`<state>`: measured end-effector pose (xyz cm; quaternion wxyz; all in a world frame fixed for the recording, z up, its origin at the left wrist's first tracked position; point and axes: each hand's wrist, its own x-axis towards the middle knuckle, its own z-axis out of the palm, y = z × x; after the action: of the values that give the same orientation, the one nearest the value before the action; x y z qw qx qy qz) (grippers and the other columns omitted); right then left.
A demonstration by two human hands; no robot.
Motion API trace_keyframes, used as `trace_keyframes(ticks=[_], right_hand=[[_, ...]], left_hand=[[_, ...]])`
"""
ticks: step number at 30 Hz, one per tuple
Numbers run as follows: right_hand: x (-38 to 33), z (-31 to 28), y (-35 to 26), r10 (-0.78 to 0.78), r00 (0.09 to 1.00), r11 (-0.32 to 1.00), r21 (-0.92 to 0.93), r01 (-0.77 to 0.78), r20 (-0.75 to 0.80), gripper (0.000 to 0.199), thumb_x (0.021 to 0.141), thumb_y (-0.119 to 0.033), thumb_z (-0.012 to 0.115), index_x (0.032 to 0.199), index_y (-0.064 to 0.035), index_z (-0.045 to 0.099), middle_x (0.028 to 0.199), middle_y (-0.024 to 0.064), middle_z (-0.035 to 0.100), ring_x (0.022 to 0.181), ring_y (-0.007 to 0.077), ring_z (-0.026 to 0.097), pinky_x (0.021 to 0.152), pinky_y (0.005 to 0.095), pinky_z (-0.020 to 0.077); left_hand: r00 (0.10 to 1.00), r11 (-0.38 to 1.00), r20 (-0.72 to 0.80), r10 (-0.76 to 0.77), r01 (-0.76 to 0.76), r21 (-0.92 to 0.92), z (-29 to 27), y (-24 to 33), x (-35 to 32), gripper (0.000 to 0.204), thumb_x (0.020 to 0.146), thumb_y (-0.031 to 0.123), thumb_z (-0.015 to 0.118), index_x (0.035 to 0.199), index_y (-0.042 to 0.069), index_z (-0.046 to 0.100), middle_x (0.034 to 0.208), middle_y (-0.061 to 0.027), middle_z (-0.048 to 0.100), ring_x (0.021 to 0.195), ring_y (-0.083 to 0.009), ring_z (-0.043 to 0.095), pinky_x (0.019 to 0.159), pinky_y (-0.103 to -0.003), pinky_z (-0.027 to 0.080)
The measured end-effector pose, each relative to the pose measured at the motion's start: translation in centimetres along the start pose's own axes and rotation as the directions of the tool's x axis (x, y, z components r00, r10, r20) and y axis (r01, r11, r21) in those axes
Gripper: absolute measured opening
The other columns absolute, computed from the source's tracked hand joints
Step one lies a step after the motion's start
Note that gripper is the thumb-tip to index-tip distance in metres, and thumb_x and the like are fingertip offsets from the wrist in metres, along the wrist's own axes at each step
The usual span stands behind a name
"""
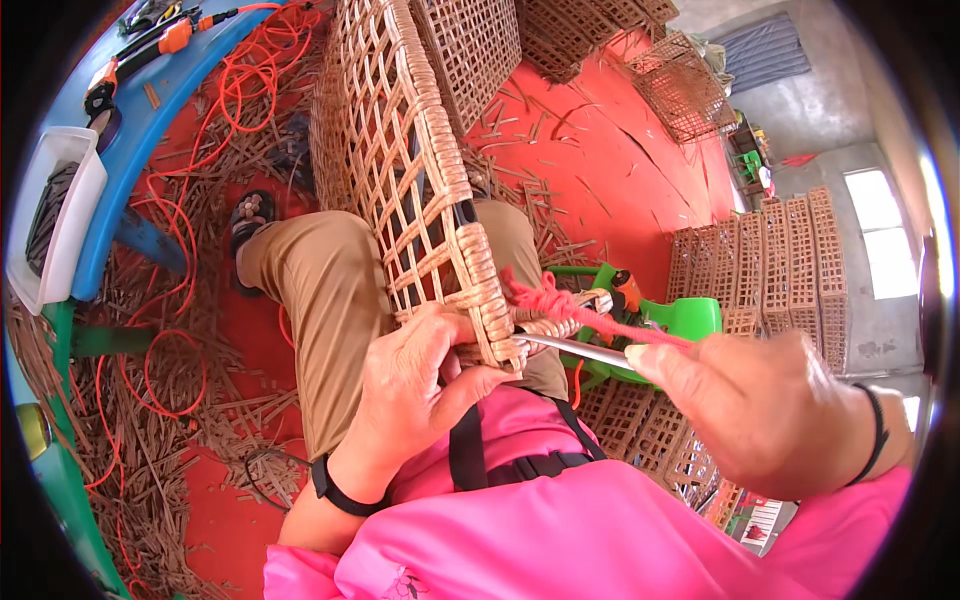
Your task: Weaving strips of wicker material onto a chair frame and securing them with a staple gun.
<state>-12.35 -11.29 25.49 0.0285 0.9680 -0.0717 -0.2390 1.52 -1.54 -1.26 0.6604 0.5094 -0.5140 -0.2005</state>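
A woven wicker basket (pixel 455 185) with open lattice sides stands between my knees, one corner toward me. My left hand (pixel 405 385) is closed on that lower corner, thumb and fingers pinching the wrapped edge. My right hand (pixel 765 410) grips a slim, shiny metal tool (pixel 585 350) like an awl; its handle is hidden inside the fist. The tool's tip meets the wicker at the corner, just beyond my left thumb. A fuzzy red cord (pixel 560 303) runs from beside the corner toward my right hand. Whether it is tied to the basket or the tool I cannot tell.
On the left, a blue table (pixel 150 120) bears a white tub (pixel 75 215) of dark strips and an orange-and-black tool (pixel 165 42). An orange hose (pixel 190 240) coils over scattered wicker strips (pixel 150 480). A green chair (pixel 690 318) and stacked baskets (pixel 770 265) stand right.
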Motion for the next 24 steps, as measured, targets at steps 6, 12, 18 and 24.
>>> trace_keyframes(ticks=[6,12,18,24], right_hand=[[-1.8,6.2,-2.1,-0.072,0.952,0.98,-0.2,0.012,-0.298,0.037,0.086,-0.005,0.07,0.119,0.0134,0.068,0.07,0.0038,0.05,0.056,0.0139,0.054,0.038,0.0284,0.0392],[-2.2,11.0,-4.2,-0.068,0.896,0.903,-0.409,-0.132,-0.439,0.037,0.087,-0.003,0.07,0.12,0.0136,0.068,0.078,0.0101,0.06,0.058,0.0128,0.053,0.042,0.0243,0.04],[-0.7,15.5,-5.8,0.013,0.784,0.878,-0.368,-0.306,-0.62,0.038,0.089,-0.004,0.074,0.122,0.0112,0.068,0.082,0.0116,0.063,0.057,0.0115,0.053,0.043,0.0232,0.0406],[-0.1,17.2,-6.8,0.175,0.75,0.899,-0.207,-0.385,-0.638,0.055,0.085,0.007,0.068,0.138,0.0125,0.057,0.091,0.0143,0.06,0.07,0.0224,0.063,0.053,0.0309,0.0511]], left_hand=[[0.998,0.999,-0.049,0.027,-0.025,0.047,0.6,-0.1,-0.3,0.04,0.078,0.018,0.091,0.095,0.002,0.059,0.083,-0.0072,0.06,0.056,-0.0164,0.053,0.051,-0.03,0.045],[0.997,0.998,-0.079,-0.003,0.008,0.067,1.0,0.6,-0.5,0.05,0.076,0.028,0.094,0.097,0.0,0.059,0.081,-0.0063,0.056,0.054,-0.0124,0.053,0.05,-0.027,0.043],[0.987,0.981,-0.154,0.044,-0.014,0.193,2.0,1.0,-0.4,0.049,0.078,0.03,0.092,0.097,-0.001,0.059,0.078,-0.0083,0.051,0.053,-0.0172,0.051,0.05,-0.031,0.043],[0.97,0.954,-0.243,0.028,0.046,0.295,3.0,1.1,0.1,0.048,0.078,0.032,0.091,0.095,0.001,0.059,0.077,-0.0114,0.054,0.057,-0.0239,0.055,0.054,-0.036,0.046]])
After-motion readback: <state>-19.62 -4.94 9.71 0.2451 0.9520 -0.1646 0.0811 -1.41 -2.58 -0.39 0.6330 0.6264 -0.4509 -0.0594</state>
